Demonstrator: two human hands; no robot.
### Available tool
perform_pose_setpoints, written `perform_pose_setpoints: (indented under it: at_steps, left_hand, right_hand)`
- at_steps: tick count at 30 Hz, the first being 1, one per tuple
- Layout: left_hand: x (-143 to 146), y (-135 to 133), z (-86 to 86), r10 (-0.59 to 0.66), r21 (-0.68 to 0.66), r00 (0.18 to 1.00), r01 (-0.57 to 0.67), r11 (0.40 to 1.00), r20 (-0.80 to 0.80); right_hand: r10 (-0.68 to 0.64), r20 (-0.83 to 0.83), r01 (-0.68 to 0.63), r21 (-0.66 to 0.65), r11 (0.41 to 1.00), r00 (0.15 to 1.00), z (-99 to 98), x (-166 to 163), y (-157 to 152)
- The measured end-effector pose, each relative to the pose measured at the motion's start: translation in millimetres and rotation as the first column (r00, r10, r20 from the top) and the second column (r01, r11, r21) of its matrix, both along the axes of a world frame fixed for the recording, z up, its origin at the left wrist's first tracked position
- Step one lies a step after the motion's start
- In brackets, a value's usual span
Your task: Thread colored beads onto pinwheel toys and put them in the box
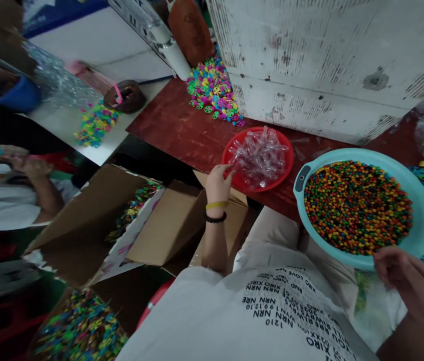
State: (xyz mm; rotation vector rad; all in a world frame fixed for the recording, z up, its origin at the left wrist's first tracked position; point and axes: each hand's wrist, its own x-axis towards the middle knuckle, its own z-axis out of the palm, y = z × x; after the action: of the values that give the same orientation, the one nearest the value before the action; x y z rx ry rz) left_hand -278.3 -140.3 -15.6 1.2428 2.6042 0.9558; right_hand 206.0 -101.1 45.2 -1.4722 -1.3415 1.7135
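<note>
My left hand (pixel 218 184) reaches over the left edge of a shallow red bowl (pixel 290 159), its thumb and fingers apart beside a heap of clear plastic tubes (pixel 262 156). Nothing shows between those fingers. To the right stands a light-blue basin (pixel 420 200) with grey handles, filled with small round multicoloured candies (pixel 358 205). By the basin's near right rim is my right hand (pixel 411 278), fingers curled and pressed together. Whatever may be in that hand is hidden.
Colourful plastic wheel-shaped pieces (pixel 215 93) lie heaped on the red-brown table (pixel 170 123), against a white stained box (pixel 317 65). Open cardboard boxes (pixel 170 225) stand at my left, one with assembled colourful items (pixel 80 326). Another person's hands (pixel 31 163) work farther left.
</note>
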Motion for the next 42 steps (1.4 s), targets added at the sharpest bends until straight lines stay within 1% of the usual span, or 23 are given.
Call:
perform_pose_setpoints:
  at_steps: [4, 7, 8, 10, 11, 13, 15, 16, 18, 19, 21, 22, 24, 26, 27, 29, 31, 32, 33, 36, 38, 40, 42]
  left_hand:
    - [-2, -21, 20.7, 0.054, 0.216, 0.996, -0.067, 0.974, 0.064]
    - [38, -28, 39.8, 0.119, 0.477, 0.982, -0.175, 0.862, 0.144]
    - [61, -28, 44.4, 0.074, 0.548, 0.978, -0.172, 0.818, 0.197]
    - [113, -27, 49.0, -0.189, 0.601, 0.933, -0.037, 0.799, 0.308]
    - [139, -26, 49.0, -0.347, 0.605, 0.866, 0.066, 0.793, 0.361]
    - [183, -21, 44.8, -0.537, 0.64, 0.719, 0.168, 0.75, 0.441]
    - [209, -12, 36.8, -0.603, 0.677, 0.645, 0.175, 0.715, 0.469]
    - [215, -5, 32.0, -0.62, 0.681, 0.639, 0.198, 0.705, 0.455]
    - [218, 10, 21.9, -0.65, 0.632, 0.666, 0.336, 0.699, 0.365]
    - [216, 17, 16.7, -0.66, 0.587, 0.694, 0.417, 0.694, 0.287]
    - [210, 29, 6.3, -0.65, 0.497, 0.753, 0.529, 0.687, 0.097]
    - [208, 34, 1.1, -0.632, 0.465, 0.775, 0.556, 0.689, 0.008]
    - [204, 38, -8.9, -0.599, 0.426, 0.792, 0.584, 0.691, -0.116]
    - [203, 39, -17.1, -0.575, 0.402, 0.802, 0.586, 0.704, -0.161]
    - [203, 38, -20.0, -0.566, 0.392, 0.807, 0.581, 0.713, -0.167]
    - [204, 36, -23.3, -0.545, 0.37, 0.82, 0.568, 0.735, -0.176]
    - [206, 34, -24.0, -0.521, 0.356, 0.832, 0.554, 0.753, -0.191]
    - [206, 34, -23.7, -0.516, 0.352, 0.834, 0.551, 0.757, -0.197]
    - [206, 33, -23.3, -0.513, 0.348, 0.835, 0.549, 0.76, -0.197]
    - [207, 32, -22.4, -0.52, 0.341, 0.833, 0.552, 0.761, -0.187]
    - [206, 32, -23.2, -0.521, 0.339, 0.835, 0.549, 0.764, -0.178]
    - [205, 33, -25.7, -0.517, 0.332, 0.84, 0.541, 0.773, -0.165]
    - [203, 34, -29.6, -0.519, 0.324, 0.841, 0.538, 0.778, -0.15]
  right_hand:
    - [0.091, -0.018, -0.09, 0.033, 0.995, 0.996, -1.9, -24, 7]
    - [0.175, -0.122, -0.176, 0.006, 0.984, 0.977, -1.7, -65, 2]
    - [0.198, -0.185, -0.202, -0.003, 0.979, 0.963, -1.0, -81, -1]
    - [0.219, -0.294, -0.226, 0.012, 0.974, 0.93, 0.9, -113, -6]
    - [0.199, -0.31, -0.193, 0.052, 0.98, 0.93, 1.6, -126, -6]
    - [0.14, -0.325, -0.099, 0.141, 0.985, 0.935, 2.1, -140, 1]
    - [0.11, -0.303, -0.042, 0.223, 0.974, 0.947, 1.6, -137, 15]
    - [0.119, -0.267, -0.048, 0.258, 0.965, 0.956, 1.1, -130, 26]
    - [0.167, -0.105, -0.118, 0.362, 0.925, 0.98, -0.7, -109, 55]
    - [0.18, 0.03, -0.175, 0.434, 0.884, 0.983, -2.1, -97, 73]
    - [0.093, 0.396, -0.333, 0.595, 0.732, 0.913, -6.2, -76, 112]
    - [0.002, 0.581, -0.445, 0.622, 0.643, 0.814, -9.0, -68, 131]
    - [-0.114, 0.833, -0.694, 0.519, 0.499, 0.541, -16.1, -59, 160]
    - [-0.089, 0.947, -0.87, 0.318, 0.377, 0.307, -25.2, -60, 172]
    - [-0.037, 0.971, -0.922, 0.235, 0.308, 0.235, -30.4, -63, 173]
    - [0.098, 0.981, -0.973, 0.148, 0.175, 0.167, -40.9, -71, 165]
    - [0.238, 0.957, -0.984, 0.143, 0.103, 0.164, -50.0, -81, 152]
    - [0.305, 0.936, -0.983, 0.152, 0.106, 0.177, -53.4, -85, 146]
    - [0.364, 0.909, -0.976, 0.161, 0.143, 0.204, -56.0, -88, 140]
    - [0.515, 0.781, -0.916, 0.176, 0.36, 0.352, -58.9, -93, 132]
    - [0.578, 0.67, -0.86, 0.187, 0.475, 0.465, -58.6, -90, 136]
    - [0.585, 0.599, -0.818, 0.231, 0.527, 0.546, -58.0, -83, 148]
    - [0.506, 0.632, -0.79, 0.313, 0.526, 0.587, -56.6, -76, 165]
